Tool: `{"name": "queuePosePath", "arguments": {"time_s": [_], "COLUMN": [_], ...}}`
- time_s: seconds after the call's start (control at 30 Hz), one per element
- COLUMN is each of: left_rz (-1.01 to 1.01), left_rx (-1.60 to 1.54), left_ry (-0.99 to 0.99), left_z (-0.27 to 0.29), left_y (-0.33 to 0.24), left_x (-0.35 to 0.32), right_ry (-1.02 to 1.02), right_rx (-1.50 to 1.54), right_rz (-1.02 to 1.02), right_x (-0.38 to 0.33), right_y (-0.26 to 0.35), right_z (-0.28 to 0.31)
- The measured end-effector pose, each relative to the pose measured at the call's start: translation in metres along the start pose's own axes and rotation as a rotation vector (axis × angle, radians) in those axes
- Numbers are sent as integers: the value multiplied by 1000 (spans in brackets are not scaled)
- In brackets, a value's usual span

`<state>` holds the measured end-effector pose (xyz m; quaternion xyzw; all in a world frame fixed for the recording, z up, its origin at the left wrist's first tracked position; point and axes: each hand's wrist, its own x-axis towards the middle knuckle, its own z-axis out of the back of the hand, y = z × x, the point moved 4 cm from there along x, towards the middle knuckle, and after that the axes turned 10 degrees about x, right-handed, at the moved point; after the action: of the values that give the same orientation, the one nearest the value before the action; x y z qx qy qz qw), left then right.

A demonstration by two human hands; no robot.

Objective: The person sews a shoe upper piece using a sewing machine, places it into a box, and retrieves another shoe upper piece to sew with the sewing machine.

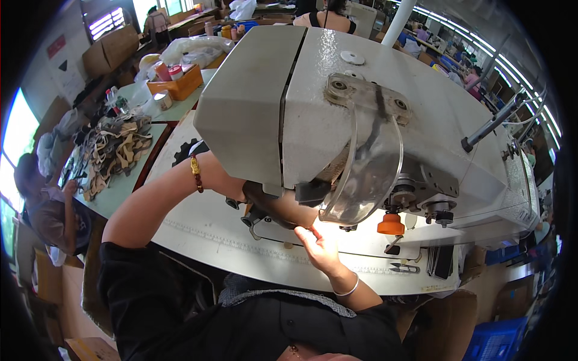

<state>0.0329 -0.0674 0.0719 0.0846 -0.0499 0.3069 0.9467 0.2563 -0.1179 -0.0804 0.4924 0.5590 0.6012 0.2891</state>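
A large white sewing machine (247, 102) fills the middle. My left arm, with a beaded bracelet at the wrist, reaches under its head from the left. My left hand (299, 212) is mostly hidden by the machine and a dark brown, smooth, leather-like piece (271, 203), so its grip does not show. From the lower right comes my right hand (324, 249), with a pale bangle on its wrist. Its thumb and fingers close at the near end of the brown piece, under bright lamp light. Just above hangs a clear plastic guard (367, 162); the needle area is hidden.
An orange knob (391, 224) sits right of my hands. A ruler strip (241, 242) runs along the table's front edge, with small thread snips (404, 268) near its right end. Cut scraps (120, 147) and an orange box (176, 83) lie left. Another person (51, 204) works at far left.
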Motion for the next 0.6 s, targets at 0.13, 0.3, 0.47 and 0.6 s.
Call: {"name": "queuePosePath", "arguments": {"time_s": [0.13,0.3,0.47,0.6], "left_rz": [-48,-70,-70,-28], "left_rx": [25,132,198,263], "left_ry": [42,96,32,-34], "left_z": [1,-7,-27,-27], "left_y": [6,18,31,33], "left_x": [7,12,18,43], "right_ry": [-1,2,52,-13], "right_rx": [-59,-58,-332,-445], "right_rz": [24,188,237,352], "right_x": [1,2,2,-2], "right_y": [4,7,28,43], "right_z": [-4,-10,-12,-9]}}
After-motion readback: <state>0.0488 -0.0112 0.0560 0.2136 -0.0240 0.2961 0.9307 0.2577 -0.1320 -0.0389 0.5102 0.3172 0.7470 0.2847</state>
